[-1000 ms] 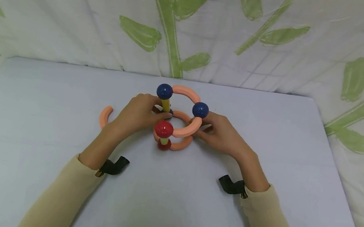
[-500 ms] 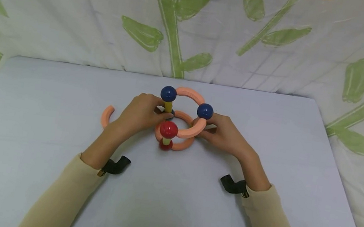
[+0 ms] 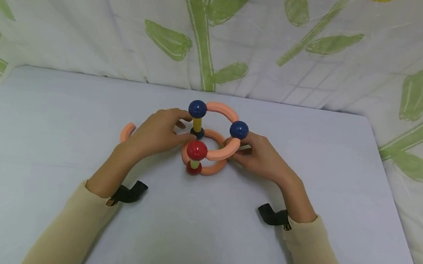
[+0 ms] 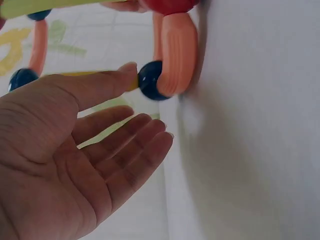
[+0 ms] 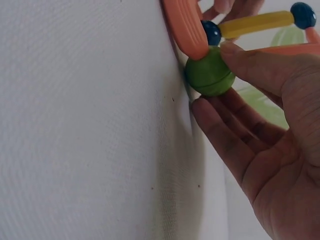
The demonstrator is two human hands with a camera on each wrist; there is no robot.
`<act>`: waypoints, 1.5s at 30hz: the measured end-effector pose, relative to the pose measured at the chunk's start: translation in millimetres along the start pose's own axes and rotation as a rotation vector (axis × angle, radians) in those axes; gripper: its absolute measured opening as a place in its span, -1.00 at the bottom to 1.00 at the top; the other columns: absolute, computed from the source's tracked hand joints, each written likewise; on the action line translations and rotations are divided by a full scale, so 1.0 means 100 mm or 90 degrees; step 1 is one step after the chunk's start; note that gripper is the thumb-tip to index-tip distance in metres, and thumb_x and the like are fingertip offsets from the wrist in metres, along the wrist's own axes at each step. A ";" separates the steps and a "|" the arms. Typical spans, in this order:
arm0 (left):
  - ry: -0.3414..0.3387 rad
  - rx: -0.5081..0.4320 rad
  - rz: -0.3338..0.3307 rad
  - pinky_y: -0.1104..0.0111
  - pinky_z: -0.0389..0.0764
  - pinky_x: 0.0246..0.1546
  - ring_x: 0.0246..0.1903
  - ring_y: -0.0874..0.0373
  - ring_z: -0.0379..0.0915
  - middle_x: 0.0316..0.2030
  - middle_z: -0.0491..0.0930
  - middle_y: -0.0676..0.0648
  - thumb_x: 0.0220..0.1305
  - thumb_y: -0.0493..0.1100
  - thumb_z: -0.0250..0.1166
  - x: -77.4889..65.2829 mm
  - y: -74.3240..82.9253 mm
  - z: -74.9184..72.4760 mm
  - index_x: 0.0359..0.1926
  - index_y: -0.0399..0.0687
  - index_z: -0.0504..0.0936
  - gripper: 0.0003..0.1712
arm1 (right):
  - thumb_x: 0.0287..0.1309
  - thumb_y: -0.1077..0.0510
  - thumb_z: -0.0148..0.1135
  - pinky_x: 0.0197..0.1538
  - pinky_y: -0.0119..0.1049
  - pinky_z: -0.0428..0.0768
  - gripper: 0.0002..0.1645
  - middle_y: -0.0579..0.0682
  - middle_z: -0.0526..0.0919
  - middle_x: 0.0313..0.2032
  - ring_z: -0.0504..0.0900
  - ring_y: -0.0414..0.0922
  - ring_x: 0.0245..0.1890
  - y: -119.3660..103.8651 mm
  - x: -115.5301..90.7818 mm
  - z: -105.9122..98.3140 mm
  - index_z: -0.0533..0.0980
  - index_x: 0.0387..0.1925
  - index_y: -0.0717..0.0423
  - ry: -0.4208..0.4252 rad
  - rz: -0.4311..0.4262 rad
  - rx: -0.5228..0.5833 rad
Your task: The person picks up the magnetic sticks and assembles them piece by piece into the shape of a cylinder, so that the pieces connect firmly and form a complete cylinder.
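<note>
A two-level toy built of balls and rods stands on the table. Its upper level joins a far blue ball (image 3: 197, 109), a right blue ball (image 3: 239, 130) and a red ball (image 3: 197, 150) with orange curved rods (image 3: 223, 109). A yellow rod (image 3: 197, 124) and a light green rod drop to the lower orange ring. My left hand (image 3: 163, 129) is beside the yellow rod, fingers extended and spread, its thumb overlapping that rod in the left wrist view. My right hand (image 3: 258, 156) grips a green ball (image 5: 210, 72) of the lower ring between thumb and fingers.
A loose orange curved rod (image 3: 127, 132) lies left of the toy, partly hidden by the left forearm. The white table (image 3: 196, 238) ends at the back against a curtain (image 3: 118, 46) printed with green leaves. Each wrist wears a dark camera mount (image 3: 131, 193).
The toy has shifted slightly right in the head view. My left hand has opened from around the yellow rod and drawn back a little to the left; the right hand keeps its grip.
</note>
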State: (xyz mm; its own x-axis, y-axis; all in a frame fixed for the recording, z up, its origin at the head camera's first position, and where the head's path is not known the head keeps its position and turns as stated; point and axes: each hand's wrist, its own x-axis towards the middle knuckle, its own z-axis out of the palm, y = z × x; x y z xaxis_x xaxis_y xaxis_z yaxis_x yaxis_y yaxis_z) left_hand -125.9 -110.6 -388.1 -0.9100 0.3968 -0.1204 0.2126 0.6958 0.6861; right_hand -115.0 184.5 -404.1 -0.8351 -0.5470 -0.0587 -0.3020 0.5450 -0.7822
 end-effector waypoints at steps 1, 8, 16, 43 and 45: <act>0.001 0.002 -0.003 -0.06 0.66 0.21 0.21 -0.15 0.66 0.31 0.64 -0.19 0.38 -0.03 0.46 -0.03 -0.02 -0.02 0.34 -0.10 0.61 -0.43 | 0.34 0.25 0.42 0.21 -0.03 0.73 -0.68 0.03 0.77 0.04 0.74 0.01 0.16 0.01 0.00 0.00 0.68 0.10 0.11 0.000 0.002 0.000; 0.015 0.040 -0.030 -0.12 0.59 0.27 0.29 -0.19 0.56 0.37 0.58 -0.21 0.47 0.00 0.36 -0.29 -0.15 -0.14 0.44 -0.12 0.53 -0.38 | 0.34 0.24 0.42 0.23 -0.03 0.72 -0.66 0.04 0.76 0.06 0.74 0.01 0.18 0.05 -0.01 0.02 0.66 0.12 0.11 0.001 0.004 0.006; 0.072 0.092 -0.080 -0.22 0.54 0.26 0.25 -0.30 0.55 0.31 0.57 -0.35 0.49 -0.01 0.34 -0.56 -0.27 -0.31 0.50 -0.25 0.41 -0.29 | 0.33 0.25 0.43 0.23 -0.07 0.72 -0.68 0.02 0.75 0.02 0.74 -0.02 0.15 0.02 -0.01 0.02 0.66 0.10 0.10 0.002 -0.004 0.005; 0.067 0.087 -0.219 0.07 0.61 -0.15 -0.12 -0.17 0.68 -0.06 0.77 -0.30 0.56 0.33 0.08 -0.79 -0.63 -0.38 0.16 -0.37 0.63 -0.22 | 0.34 0.27 0.42 0.21 -0.06 0.73 -0.68 0.05 0.73 0.02 0.75 0.01 0.16 0.02 -0.03 0.02 0.63 0.09 0.14 0.004 -0.030 0.006; 0.064 0.092 -0.214 0.05 0.62 -0.16 -0.12 -0.18 0.68 -0.02 0.73 -0.36 0.56 0.35 0.09 -0.79 -0.61 -0.38 0.17 -0.39 0.62 -0.19 | 0.34 0.27 0.41 0.21 -0.06 0.73 -0.69 0.05 0.73 0.02 0.75 0.01 0.16 0.02 -0.03 0.01 0.64 0.09 0.12 0.003 -0.029 0.004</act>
State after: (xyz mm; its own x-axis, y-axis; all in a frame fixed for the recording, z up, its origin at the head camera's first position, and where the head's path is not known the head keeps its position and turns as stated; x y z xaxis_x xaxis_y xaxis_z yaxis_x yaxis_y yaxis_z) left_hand -80.6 -207.5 -393.2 -0.9663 0.0761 -0.2459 -0.0625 0.8574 0.5108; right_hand -113.0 186.3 -406.0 -0.8223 -0.5687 -0.0204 -0.3369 0.5155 -0.7879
